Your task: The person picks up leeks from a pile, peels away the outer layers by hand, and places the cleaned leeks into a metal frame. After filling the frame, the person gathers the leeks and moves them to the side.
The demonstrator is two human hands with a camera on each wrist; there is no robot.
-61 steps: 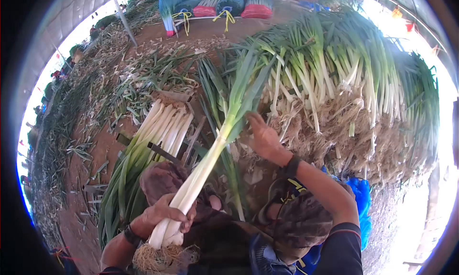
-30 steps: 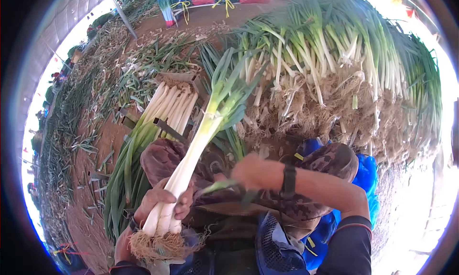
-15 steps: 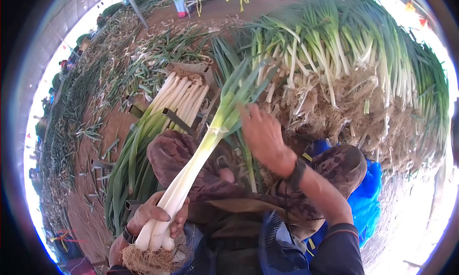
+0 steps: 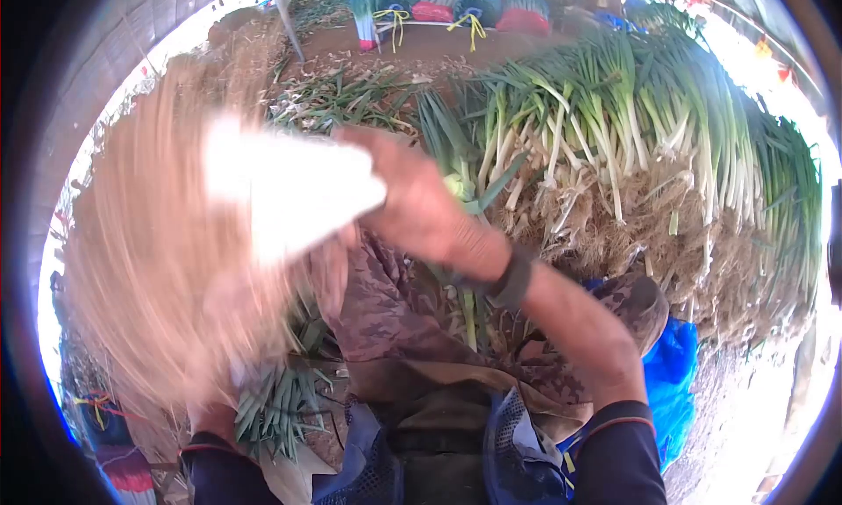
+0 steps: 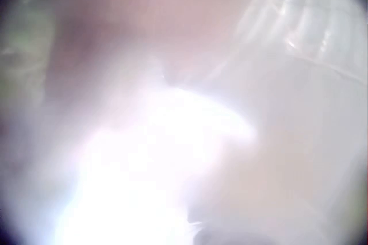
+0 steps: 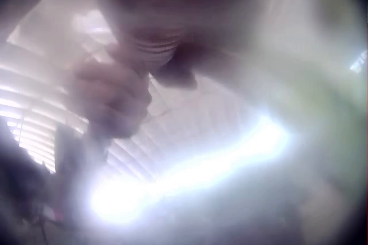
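Looking down from the head view, we see the leek bundle (image 4: pixel 294 189) lifted close to the lens and smeared by motion. Its white shanks read as a smooth pale wedge, and its roots (image 4: pixel 158 259) fan out into a broad, tan, hairy blur across the left side. The right hand (image 4: pixel 417 207) grips the bundle just past the white part, and a green leaf pokes out beside the knuckles. In the right wrist view its fingers (image 6: pixel 112 98) look curled, though the frame is hazy. The left hand is hidden behind the root blur; we cannot tell how its fingers lie, and the left wrist view is only pink and white glare. A dark strap (image 4: pixel 510 281) circles the right wrist above mottled camouflage trousers (image 4: pixel 386 316). Behind stands a stacked leek pile (image 4: pixel 631 136): stiff green leaves, slim white stems, matted brown roots. A blue sack (image 4: pixel 674 365) is cut off by the right arm.
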